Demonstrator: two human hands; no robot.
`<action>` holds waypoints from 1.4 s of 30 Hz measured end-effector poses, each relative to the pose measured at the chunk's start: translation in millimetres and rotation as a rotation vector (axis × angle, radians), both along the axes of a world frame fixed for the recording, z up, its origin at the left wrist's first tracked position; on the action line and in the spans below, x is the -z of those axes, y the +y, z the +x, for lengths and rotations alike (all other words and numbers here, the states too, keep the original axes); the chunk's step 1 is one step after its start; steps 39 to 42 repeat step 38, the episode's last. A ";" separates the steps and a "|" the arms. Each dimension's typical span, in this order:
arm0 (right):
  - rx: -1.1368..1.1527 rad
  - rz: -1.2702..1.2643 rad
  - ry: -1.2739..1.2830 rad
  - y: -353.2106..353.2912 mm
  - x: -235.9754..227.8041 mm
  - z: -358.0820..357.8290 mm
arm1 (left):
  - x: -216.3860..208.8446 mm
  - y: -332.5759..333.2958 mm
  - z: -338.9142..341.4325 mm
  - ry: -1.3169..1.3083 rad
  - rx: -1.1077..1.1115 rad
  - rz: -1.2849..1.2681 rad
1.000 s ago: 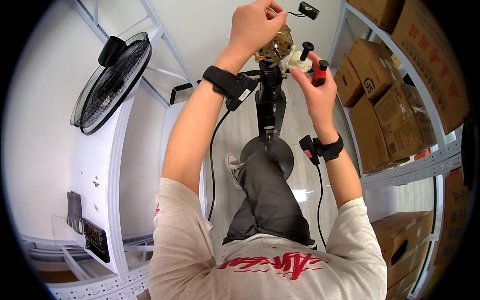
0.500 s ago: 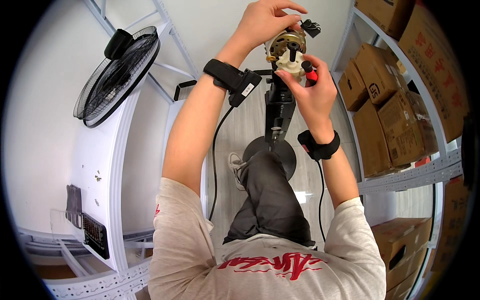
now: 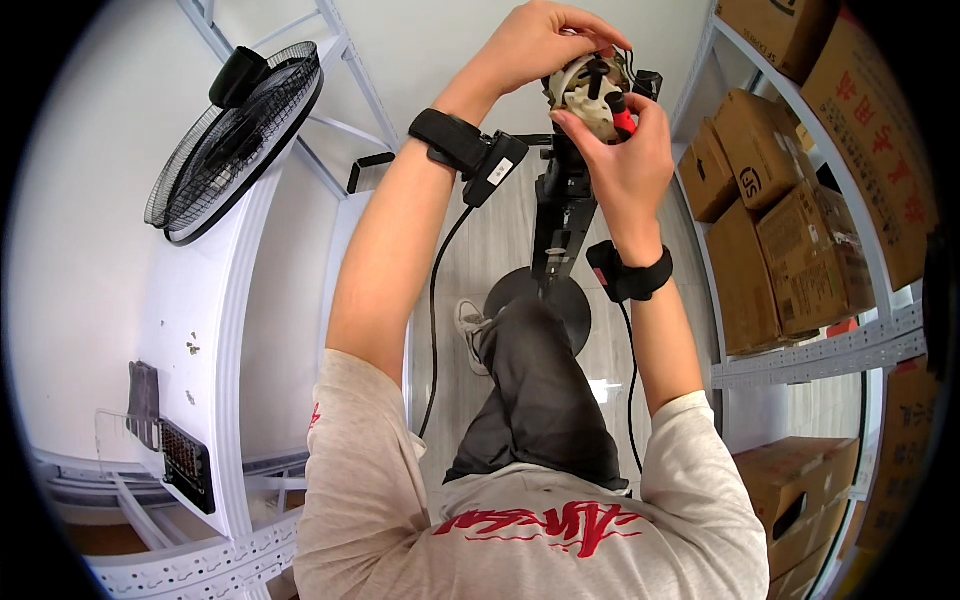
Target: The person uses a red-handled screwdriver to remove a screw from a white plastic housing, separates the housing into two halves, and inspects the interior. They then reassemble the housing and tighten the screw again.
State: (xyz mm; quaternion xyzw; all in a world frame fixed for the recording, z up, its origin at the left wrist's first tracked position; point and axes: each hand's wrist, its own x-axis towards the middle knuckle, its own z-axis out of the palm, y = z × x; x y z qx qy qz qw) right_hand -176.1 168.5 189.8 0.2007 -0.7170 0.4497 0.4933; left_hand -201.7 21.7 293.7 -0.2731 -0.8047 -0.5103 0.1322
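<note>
A fan motor (image 3: 568, 88) with a cream-coloured plastic housing (image 3: 592, 108) sits atop a black fan stand (image 3: 560, 215). My left hand (image 3: 545, 48) is closed over the motor's far side, its fingertips partly hidden behind it. On the near right, my right hand (image 3: 635, 165) has its thumb against the cream housing. Tucked between that hand's fingers is a red and black handle (image 3: 622, 120), apparently a screwdriver's; its shaft cannot be seen. A black knob (image 3: 598, 75) sticks up from the housing. Behind the motor, a small black part (image 3: 648, 84) shows by a dark wire.
On the white shelf (image 3: 215, 400) at left lie a fan grille (image 3: 235, 140), several small screws (image 3: 192, 348), a grey pouch (image 3: 144, 400) and a bit case (image 3: 188, 468). Cardboard boxes (image 3: 785, 220) fill the right rack. The stand's round base (image 3: 570, 320) is near my foot.
The motor has tilted and turned in my hands, its cream housing now facing up more. My left fingers have shifted right along its far side, and the small black part behind has dropped lower.
</note>
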 end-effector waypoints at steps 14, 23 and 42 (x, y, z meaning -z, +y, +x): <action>-0.224 -0.108 -0.273 5.7 -10.5 12.6 | 2.4 -3.5 4.3 -0.057 0.059 0.008; -0.193 -0.071 -0.209 8.6 -6.8 6.0 | 23.8 -1.3 26.8 0.449 -0.120 0.074; -0.441 -0.069 -0.358 32.8 4.1 -4.4 | 97.7 -2.6 47.5 0.148 -0.488 0.114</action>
